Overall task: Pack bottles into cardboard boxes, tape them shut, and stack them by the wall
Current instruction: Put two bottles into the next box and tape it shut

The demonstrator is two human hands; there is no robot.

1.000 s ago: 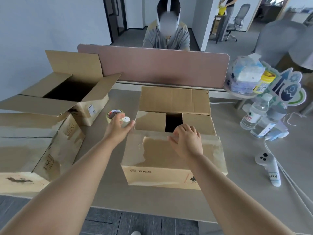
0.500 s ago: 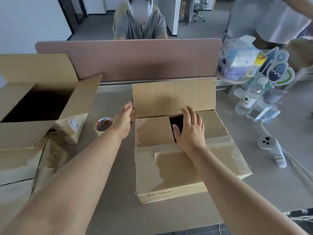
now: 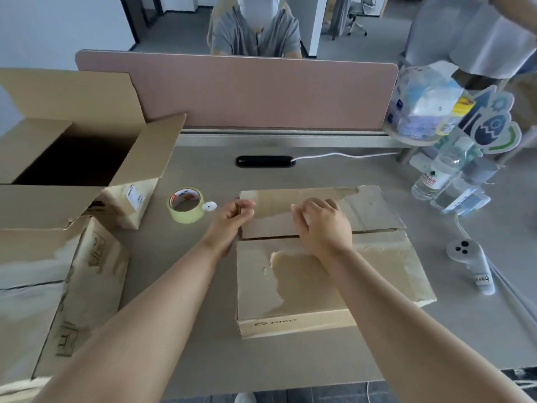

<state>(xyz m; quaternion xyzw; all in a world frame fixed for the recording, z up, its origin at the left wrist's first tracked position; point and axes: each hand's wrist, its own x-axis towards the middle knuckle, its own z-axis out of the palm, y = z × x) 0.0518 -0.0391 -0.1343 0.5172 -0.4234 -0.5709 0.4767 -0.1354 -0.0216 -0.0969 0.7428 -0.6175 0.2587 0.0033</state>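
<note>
Head view of a grey desk during packing. Centre: the cardboard box, its two long flaps folded down and meeting along a seam across the top with no tape over it; the near side bears the printed word "PICO" beside a small oval logo, and the flap surfaces show pale patches where the paper skin is torn away. The left hand sits at the left end of the far flap with its fingers curled tightly together; whether they pinch the flap's edge cannot be told. The right hand lies palm-down on the far flap just beyond the seam, fingers close together and bent, tips resting on the cardboard. Left of the box, near the left hand, lies a roll of pale yellow tape — its core carries a red-and-white label too small to read — with a small white cap touching its right side. Far left: an open box with flaps raised and a white shipping label, illegible; in front of it a closed box with faint printed marks. Right: two water bottles with red-and-white labels, unreadable, a plastic-wrapped pack of bottles on a small shelf, a rocket-shaped sign, and a white controller with a handwritten sticker — not legible. Behind a pink divider sits a person in a grey shirt.
</note>
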